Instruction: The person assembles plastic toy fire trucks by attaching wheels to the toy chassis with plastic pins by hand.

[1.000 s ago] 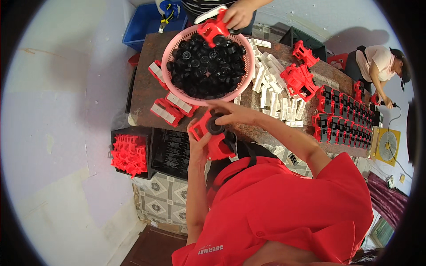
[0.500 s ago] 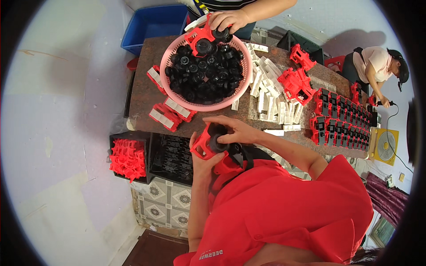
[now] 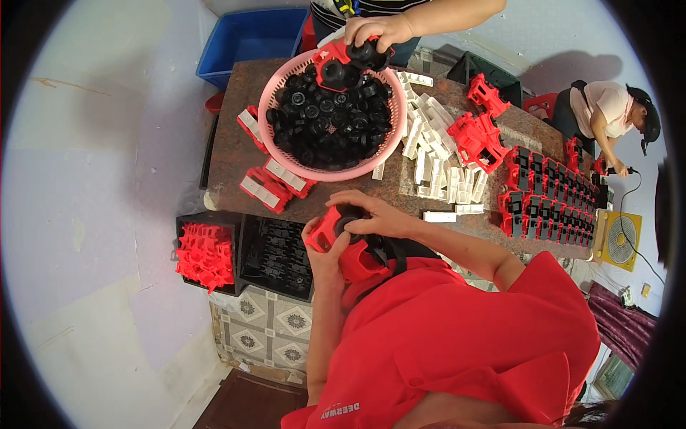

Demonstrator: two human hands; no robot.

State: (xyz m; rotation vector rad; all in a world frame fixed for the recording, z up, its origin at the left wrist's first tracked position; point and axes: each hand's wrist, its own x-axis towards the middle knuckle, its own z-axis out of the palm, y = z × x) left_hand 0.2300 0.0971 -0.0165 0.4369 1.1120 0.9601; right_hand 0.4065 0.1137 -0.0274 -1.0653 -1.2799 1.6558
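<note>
Between the left hand [image 3: 325, 259] and the right hand [image 3: 381, 217], just off the near edge of the stone-topped table [image 3: 234, 166], a red plastic body [image 3: 359, 263] with a black wheel [image 3: 346, 217] at its upper part. Left hand partly closed, curled around the body with the thumb laid across it; right hand half curled over the wheel, fingertips partly hidden. Just beyond both hands, a pink basket [image 3: 336, 174] heaped with loose wheels [image 3: 325, 121]. Above its far side, a co-worker's hand [image 3: 379, 30] closed on another red body [image 3: 332, 51]. Ahead and left of the left hand, red pieces with white strips [image 3: 264, 190]. Directly left of it, a black crate [image 3: 238, 250] of red parts [image 3: 206, 254] beside a black tray [image 3: 275, 287] of black parts [image 3: 275, 247]. Right of and beyond the right hand, scattered white pieces [image 3: 444, 151], a pile of red bodies [image 3: 477, 139], then rows of red-and-black assemblies [image 3: 549, 193]. Farthest out, ahead and left, a blue bin [image 3: 259, 43]; far right, another person [image 3: 604, 111] bent forward.
</note>
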